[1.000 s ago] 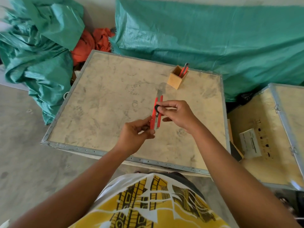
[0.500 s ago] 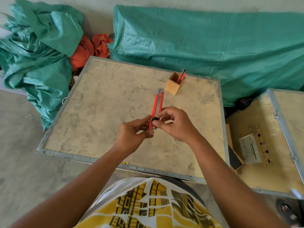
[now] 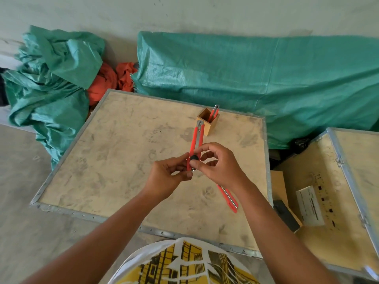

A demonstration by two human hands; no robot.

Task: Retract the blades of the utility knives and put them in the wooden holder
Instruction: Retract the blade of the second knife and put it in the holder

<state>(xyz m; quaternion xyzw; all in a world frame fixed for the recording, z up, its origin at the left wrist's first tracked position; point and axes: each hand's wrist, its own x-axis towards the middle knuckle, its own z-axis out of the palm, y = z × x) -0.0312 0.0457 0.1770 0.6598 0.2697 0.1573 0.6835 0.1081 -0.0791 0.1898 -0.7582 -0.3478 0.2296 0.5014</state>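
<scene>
A single wide-angle view is taken from the person's head, angled forward and down. The desk (image 3: 114, 160) is seen from above at close range, its near edge by the torso, with both forearms reaching in from below. Green tarpaulins (image 3: 266, 78) and a wall are framed beyond.

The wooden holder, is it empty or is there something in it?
Not empty. The wooden holder stands upright with one red knife sticking out of its open top.
</scene>
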